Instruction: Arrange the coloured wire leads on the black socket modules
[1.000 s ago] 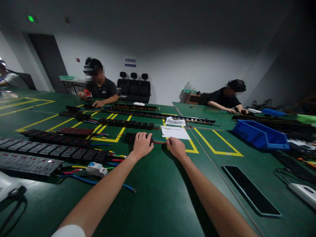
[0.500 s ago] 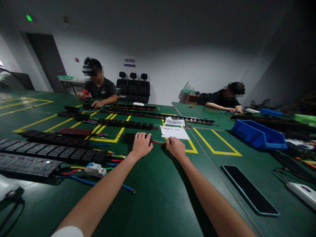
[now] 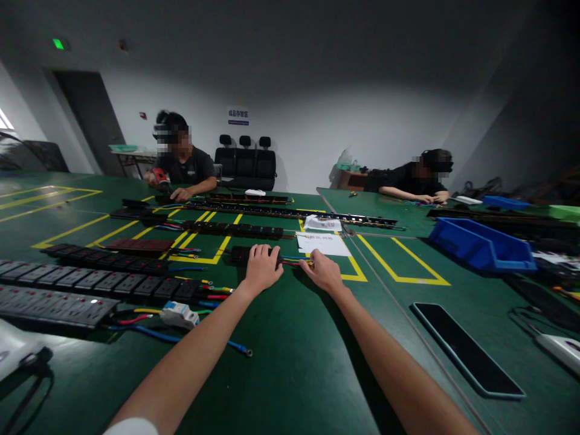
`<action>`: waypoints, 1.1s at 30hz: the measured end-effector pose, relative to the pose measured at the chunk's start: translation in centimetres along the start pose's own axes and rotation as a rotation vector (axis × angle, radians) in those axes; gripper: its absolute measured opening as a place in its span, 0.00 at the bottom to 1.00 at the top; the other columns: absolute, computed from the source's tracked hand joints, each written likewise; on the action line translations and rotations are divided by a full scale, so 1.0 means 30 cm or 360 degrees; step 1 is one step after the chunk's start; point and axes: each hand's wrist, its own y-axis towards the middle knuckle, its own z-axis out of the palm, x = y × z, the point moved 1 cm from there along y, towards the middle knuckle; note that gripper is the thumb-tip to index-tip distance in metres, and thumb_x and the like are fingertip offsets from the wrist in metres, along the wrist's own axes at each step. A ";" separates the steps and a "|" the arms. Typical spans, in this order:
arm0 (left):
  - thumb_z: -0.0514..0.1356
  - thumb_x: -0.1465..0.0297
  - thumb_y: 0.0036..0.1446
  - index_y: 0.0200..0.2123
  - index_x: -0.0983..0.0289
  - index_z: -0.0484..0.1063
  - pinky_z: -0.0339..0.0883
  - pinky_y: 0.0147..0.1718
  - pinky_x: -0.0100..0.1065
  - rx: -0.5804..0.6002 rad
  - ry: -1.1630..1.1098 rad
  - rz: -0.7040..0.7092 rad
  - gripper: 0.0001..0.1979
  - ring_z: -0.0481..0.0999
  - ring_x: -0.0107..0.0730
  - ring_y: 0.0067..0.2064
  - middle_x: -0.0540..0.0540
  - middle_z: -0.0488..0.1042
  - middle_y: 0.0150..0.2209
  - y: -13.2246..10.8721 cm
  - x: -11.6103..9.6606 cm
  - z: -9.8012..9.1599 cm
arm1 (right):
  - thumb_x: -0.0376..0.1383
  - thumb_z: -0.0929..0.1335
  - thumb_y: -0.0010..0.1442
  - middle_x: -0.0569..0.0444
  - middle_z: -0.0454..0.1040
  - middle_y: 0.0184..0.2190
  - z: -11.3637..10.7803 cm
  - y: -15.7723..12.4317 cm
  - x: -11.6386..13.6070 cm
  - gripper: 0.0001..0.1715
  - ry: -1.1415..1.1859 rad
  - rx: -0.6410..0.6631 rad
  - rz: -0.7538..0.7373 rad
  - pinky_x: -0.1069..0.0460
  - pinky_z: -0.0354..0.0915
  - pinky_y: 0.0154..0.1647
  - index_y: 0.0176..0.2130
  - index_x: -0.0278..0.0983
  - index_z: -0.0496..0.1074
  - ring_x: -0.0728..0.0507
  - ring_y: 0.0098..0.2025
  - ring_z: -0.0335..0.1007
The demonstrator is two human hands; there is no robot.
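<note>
My left hand (image 3: 263, 269) lies over the end of a short black power strip (image 3: 240, 255), its fingers curled across the top and holding it against the table. Coloured wires (image 3: 292, 261), red, blue and yellow-green among them, come out of that end toward the right. Beside it, my right hand (image 3: 322, 270) pinches the wires near their far ends between thumb and fingers. Just behind my right hand lies a white sheet of paper (image 3: 328, 243) with writing on it. The wire tips are partly hidden by my fingers.
Several longer power strips (image 3: 67, 279) with loose leads lie to the left, near a small white circuit breaker (image 3: 179, 314). On the right are a phone (image 3: 466, 347) and a blue bin (image 3: 480, 248). Across the green table, one person holds a red power tool (image 3: 161, 176); another person (image 3: 412, 181) leans over the table.
My right hand has shifted its grip, with the thumb now lower and the wire ends showing between thumb and fingers. My left hand stays on the strip. The view has shifted slightly.
</note>
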 end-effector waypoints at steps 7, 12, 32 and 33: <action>0.57 0.62 0.60 0.57 0.62 0.68 0.54 0.61 0.51 0.0003 0.0038 -0.0007 0.23 0.67 0.49 0.54 0.63 0.71 0.50 0.000 -0.001 0.000 | 0.51 0.63 0.68 0.51 0.76 0.38 0.015 -0.005 0.001 0.18 -0.0029 -0.0135 -0.0170 0.52 0.47 0.28 0.43 0.39 0.64 0.44 0.35 0.73; 0.57 0.62 0.61 0.57 0.63 0.68 0.55 0.61 0.51 -0.0011 0.0036 0.0008 0.23 0.67 0.49 0.54 0.63 0.71 0.49 -0.001 -0.001 0.000 | 0.51 0.60 0.70 0.49 0.75 0.37 0.016 -0.010 0.000 0.20 -0.0095 -0.0238 -0.0321 0.52 0.47 0.28 0.42 0.38 0.67 0.43 0.34 0.71; 0.57 0.62 0.60 0.57 0.63 0.68 0.55 0.61 0.51 -0.0014 0.0037 0.0001 0.23 0.67 0.49 0.54 0.63 0.71 0.49 -0.003 0.000 0.005 | 0.52 0.63 0.68 0.51 0.77 0.42 0.000 -0.014 0.006 0.19 -0.0095 -0.0106 -0.0046 0.54 0.51 0.29 0.44 0.40 0.69 0.44 0.38 0.73; 0.57 0.62 0.60 0.57 0.63 0.68 0.55 0.61 0.51 -0.0017 0.0036 -0.0004 0.23 0.67 0.49 0.54 0.62 0.71 0.49 -0.003 0.000 0.007 | 0.52 0.63 0.68 0.51 0.77 0.42 0.000 -0.012 0.005 0.18 -0.0084 -0.0074 -0.0029 0.54 0.52 0.30 0.44 0.41 0.69 0.44 0.39 0.74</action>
